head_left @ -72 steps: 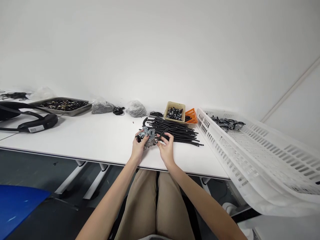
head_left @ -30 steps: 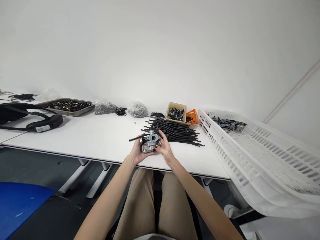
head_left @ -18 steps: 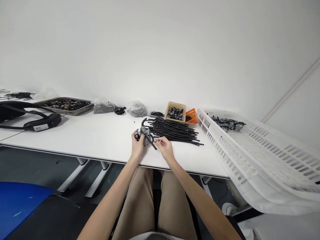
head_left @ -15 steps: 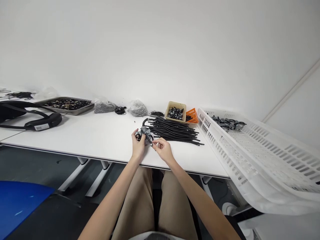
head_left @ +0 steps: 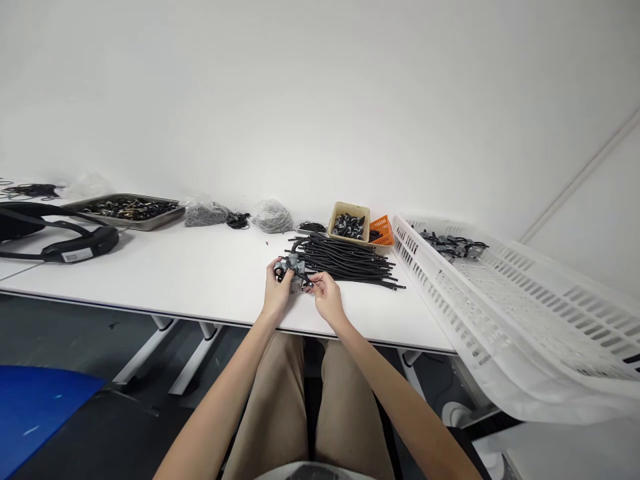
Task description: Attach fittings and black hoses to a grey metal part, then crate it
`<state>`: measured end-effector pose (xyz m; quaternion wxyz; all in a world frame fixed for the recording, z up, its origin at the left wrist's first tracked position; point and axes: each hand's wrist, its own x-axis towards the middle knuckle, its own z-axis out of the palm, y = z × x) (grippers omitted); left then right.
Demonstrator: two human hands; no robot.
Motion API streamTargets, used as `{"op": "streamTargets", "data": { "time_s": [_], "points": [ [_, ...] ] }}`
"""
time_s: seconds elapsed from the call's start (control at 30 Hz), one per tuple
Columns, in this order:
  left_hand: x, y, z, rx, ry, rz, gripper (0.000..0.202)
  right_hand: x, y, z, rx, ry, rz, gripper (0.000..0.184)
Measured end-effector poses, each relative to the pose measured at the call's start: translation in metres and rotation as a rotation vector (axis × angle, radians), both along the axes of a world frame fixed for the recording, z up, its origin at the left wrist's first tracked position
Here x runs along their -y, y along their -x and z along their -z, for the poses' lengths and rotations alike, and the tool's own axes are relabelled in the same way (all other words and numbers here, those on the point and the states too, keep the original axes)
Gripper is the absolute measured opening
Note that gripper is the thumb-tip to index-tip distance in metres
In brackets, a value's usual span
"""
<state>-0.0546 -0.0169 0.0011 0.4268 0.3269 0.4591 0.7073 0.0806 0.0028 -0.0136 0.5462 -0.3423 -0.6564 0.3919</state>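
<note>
My left hand is wrapped round a small grey metal carburetor, thumb on its near side, holding it just above the table near the front edge. A short black rubber hose runs across the carburetor toward the right. At the hose's lower end my right hand is closed in a pinch; the fingertips partly hide what they grip. Just behind both hands lies a pile of black hoses, side by side on the white table.
Behind the hoses stand a cream bin of small black and grey parts and an orange basket. White stacked crates with carburetors fill the right side. Plastic bags, a metal tray and a black headset are farther left.
My right hand has shifted slightly right and up with the hose end. The carburetor has turned a little in my left hand, and the hose lies more level across it.
</note>
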Motion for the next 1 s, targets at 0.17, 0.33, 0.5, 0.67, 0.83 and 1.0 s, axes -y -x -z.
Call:
{"op": "streamTargets", "data": {
  "time_s": [0.17,0.33,0.5,0.67,0.83,1.0],
  "points": [
    [-0.002,0.002,0.001,-0.032,-0.045,-0.027,0.044,0.001,-0.003,-0.002,0.033,-0.003,0.078,0.008],
    [-0.004,0.003,0.001,-0.022,-0.044,-0.003,0.044,-0.003,-0.004,0.002,-0.027,0.056,0.142,0.019],
    [0.001,0.000,-0.001,-0.005,-0.039,0.023,0.046,-0.011,0.001,0.005,-0.114,0.154,-0.036,0.058],
    [0.008,-0.002,-0.004,-0.003,-0.051,0.165,0.052,-0.005,0.002,0.004,-0.145,0.131,-0.119,0.080],
    [0.012,0.001,-0.007,-0.022,-0.069,0.278,0.069,-0.010,-0.027,-0.034,-0.208,-0.050,0.026,0.078],
    [0.015,0.002,-0.006,-0.069,-0.010,0.327,0.065,-0.072,-0.104,-0.162,-0.232,-0.391,0.394,0.077]
  ]
}}
